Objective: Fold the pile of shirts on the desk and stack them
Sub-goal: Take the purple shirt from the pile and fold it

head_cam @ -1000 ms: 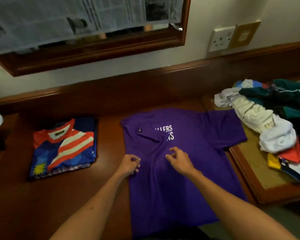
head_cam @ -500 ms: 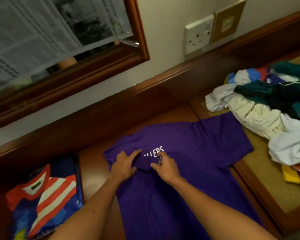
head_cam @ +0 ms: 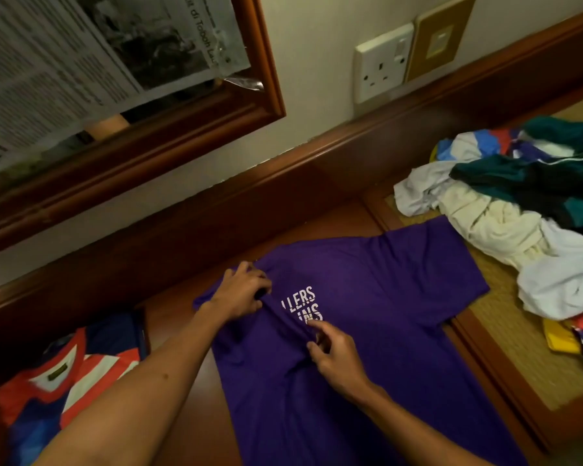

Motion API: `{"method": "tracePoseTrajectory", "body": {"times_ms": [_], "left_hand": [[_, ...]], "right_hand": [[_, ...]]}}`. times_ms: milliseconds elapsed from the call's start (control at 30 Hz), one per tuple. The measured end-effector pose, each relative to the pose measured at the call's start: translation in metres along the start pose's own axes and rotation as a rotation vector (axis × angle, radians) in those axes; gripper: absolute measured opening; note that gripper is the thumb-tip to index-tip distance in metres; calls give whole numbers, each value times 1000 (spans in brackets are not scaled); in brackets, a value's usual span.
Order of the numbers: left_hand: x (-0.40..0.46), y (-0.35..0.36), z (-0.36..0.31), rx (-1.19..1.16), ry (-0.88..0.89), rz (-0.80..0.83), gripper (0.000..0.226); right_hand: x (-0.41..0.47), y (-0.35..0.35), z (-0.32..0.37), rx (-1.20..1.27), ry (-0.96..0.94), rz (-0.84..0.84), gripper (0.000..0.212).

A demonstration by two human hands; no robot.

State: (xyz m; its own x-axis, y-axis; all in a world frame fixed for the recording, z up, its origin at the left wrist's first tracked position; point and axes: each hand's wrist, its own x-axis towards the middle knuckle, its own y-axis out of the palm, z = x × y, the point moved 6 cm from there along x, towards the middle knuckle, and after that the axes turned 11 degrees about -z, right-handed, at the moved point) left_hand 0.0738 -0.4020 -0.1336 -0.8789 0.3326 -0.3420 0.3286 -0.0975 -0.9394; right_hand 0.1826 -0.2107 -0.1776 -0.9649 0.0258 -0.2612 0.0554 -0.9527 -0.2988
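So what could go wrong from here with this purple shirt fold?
The purple shirt has its right sleeve lying over the raised tray edge, so the fold may come out crooked. The left hand and right hand pinch bunched fabric, which may set creases. The unfolded pile sits close and could snag.

purple shirt (head_cam: 367, 331) spread flat, unfolded pile (head_cam: 519, 210) right

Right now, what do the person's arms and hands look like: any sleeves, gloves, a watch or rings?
Both forearms are bare right up to the bottom edge of the frame, with no sleeve or cuff in view. The left hand and right hand wear no gloves, and no watch, bracelet or ring shows on either. A small dark spot marks the left forearm.
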Motion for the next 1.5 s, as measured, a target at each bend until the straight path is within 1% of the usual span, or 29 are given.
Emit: {"method": "tracePoseTrajectory", "body": {"times_ms": [67, 100, 200, 267, 300, 333, 400, 467, 567, 633, 700, 767, 833, 867, 933, 1000, 1067, 1100, 1133, 1200, 1233, 1267, 1300, 1333, 1400, 1500], "left_hand": [[15, -13, -4, 8, 65, 3, 29], [24, -19, -8, -3, 97, 9, 30], [48, -34, -23, -115, 135, 0, 29], [56, -40, -35, -142, 126, -60, 29], [58, -41, -40, -156, 107, -116, 30], [57, -41, -41, -181, 71, -182, 35], [47, -36, -33, -253, -56, -303, 49], [24, -24, -14, -326, -209, -401, 53], [-31, 1, 18, -332, -470, -526, 42], [-68, 24, 31, -294, -611, -553, 35], [-93, 51, 39, -321, -662, -474, 35], [-105, 76, 43, -347, -651, -307, 47], [-110, 91, 48, -344, -643, -150, 60], [-108, 95, 48, -340, -632, -100, 64], [-104, 97, 49, -353, -626, -29, 69], [-100, 97, 52, -337, -640, 19, 72], [-94, 90, 52, -278, -666, 11, 74], [-89, 82, 48, -246, -685, -33, 72], [-83, 70, 41, -216, -700, -108, 68], [-64, 42, 18, -195, -670, -294, 49], [-52, 30, 1, -225, -622, -355, 40], [-38, 20, -17, -276, -568, -375, 33], [-24, 12, -34, -337, -528, -362, 29], [-10, 7, -49, -396, -513, -322, 30], [16, 5, -70, -471, -533, -202, 41], [40, 8, -84, -479, -617, -66, 65]], "right_hand": [[-3, -3, -4, 22, 26, -26, 38], [-5, -5, -6, 44, 48, -39, 43], [-7, -12, -8, 131, 144, -72, 51], [-7, -17, -11, 155, 212, -101, 47], [-7, -19, -13, 139, 248, -106, 45], [-7, -20, -17, 106, 279, -99, 46], [-8, -21, -23, 44, 309, -60, 48], [-6, -24, -24, -32, 308, -43, 49], [6, -28, -16, -268, 199, -78, 51], [17, -28, -7, -419, 146, -121, 52], [26, -22, 1, -538, 144, -115, 52], [33, -14, 2, -655, 156, -45, 43], [39, -7, -2, -706, 170, 34, 30], [41, -9, -6, -699, 182, 50, 23], [43, -15, -12, -643, 189, 30, 13], [39, -24, -17, -568, 215, -17, 10], [32, -31, -21, -463, 256, -42, 13], [28, -33, -22, -424, 275, -51, 16], [24, -35, -24, -397, 289, -64, 20], [16, -36, -25, -388, 292, -97, 27], [13, -36, -23, -433, 292, -120, 30], [11, -36, -22, -504, 303, -135, 35], [8, -35, -23, -572, 329, -140, 39], [7, -33, -27, -608, 358, -136, 42], [6, -25, -36, -570, 390, -115, 41], [6, -16, -35, -381, 324, -113, 23]]}}
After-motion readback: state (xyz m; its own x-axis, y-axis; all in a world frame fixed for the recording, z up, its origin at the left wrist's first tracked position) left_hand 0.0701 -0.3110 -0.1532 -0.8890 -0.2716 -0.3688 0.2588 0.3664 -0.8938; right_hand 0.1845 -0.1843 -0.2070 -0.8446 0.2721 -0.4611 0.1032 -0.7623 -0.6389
